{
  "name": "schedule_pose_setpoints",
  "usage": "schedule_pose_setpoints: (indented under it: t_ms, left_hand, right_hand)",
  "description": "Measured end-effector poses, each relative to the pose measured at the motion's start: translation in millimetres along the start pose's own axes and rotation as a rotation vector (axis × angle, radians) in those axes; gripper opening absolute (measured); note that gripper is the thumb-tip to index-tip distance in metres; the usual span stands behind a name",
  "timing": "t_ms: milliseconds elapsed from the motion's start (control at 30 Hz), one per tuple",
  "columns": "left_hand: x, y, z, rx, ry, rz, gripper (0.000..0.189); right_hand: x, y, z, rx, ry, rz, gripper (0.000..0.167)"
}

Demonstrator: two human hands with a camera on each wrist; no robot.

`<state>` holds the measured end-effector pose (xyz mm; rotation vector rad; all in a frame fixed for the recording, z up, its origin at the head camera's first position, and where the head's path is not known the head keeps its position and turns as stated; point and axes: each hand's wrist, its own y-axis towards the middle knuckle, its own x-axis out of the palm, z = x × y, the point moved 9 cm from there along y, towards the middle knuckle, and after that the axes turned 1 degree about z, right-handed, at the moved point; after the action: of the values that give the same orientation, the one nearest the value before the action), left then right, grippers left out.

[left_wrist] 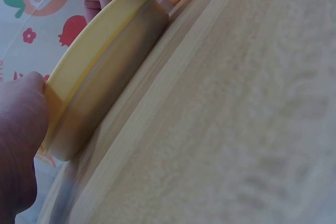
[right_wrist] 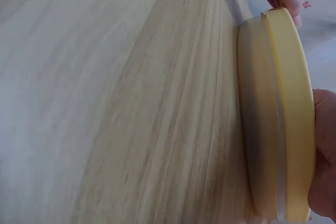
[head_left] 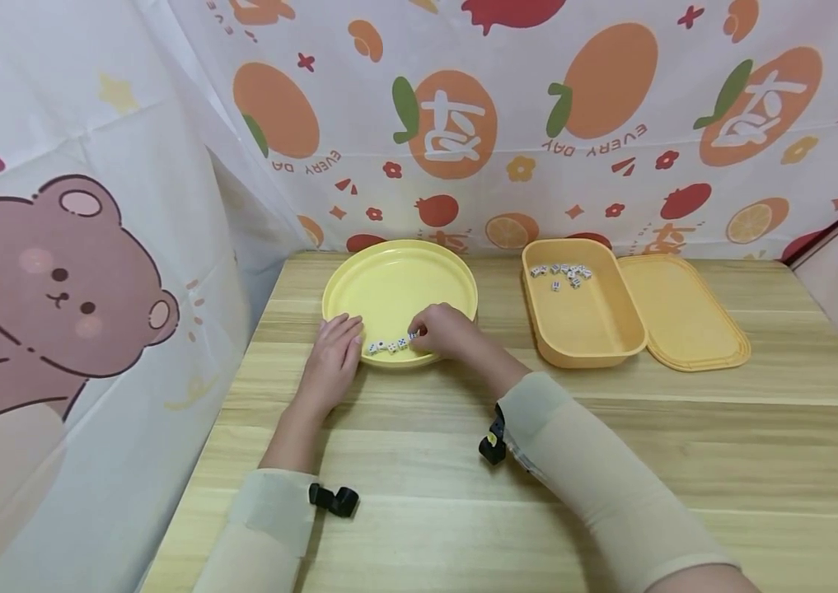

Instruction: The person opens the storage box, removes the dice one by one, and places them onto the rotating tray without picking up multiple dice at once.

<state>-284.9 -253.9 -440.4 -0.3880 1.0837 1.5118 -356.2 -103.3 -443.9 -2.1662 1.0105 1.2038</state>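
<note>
A round yellow tray (head_left: 404, 284) stands on the table, with a short row of white dice (head_left: 391, 347) lying inside along its near rim. My left hand (head_left: 333, 358) rests on the tray's left rim with its fingers fairly straight. At the right end of the row, my right hand (head_left: 447, 329) pinches a die (head_left: 413, 336) between thumb and fingertips; the hand partly covers it. In both wrist views the tray's side wall (left_wrist: 113, 51) hides the dice, and the right hand (right_wrist: 325, 153) reaches over the rim.
Right of the tray stands an orange rectangular box (head_left: 589, 321) with several dice (head_left: 563, 273) near its far end. Its orange lid (head_left: 689, 313) lies against the box's right side. A printed curtain (head_left: 507, 123) hangs behind the wooden table (head_left: 419, 494), another (head_left: 92, 329) on the left.
</note>
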Motion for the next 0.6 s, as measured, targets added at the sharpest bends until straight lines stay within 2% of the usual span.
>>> schedule_pose_setpoints:
  t_ms: [233,600]
  left_hand:
    - [0.8,-0.3,-0.5,-0.003,0.002,0.001,0.037]
    - [1.2,-0.5,0.1,0.011,-0.004,0.015,0.036]
  right_hand:
    - [5.1,1.8,4.7,0.038,-0.003,-0.026,0.010]
    - [6.4,1.2,6.2,0.044,0.027,-0.042,0.009]
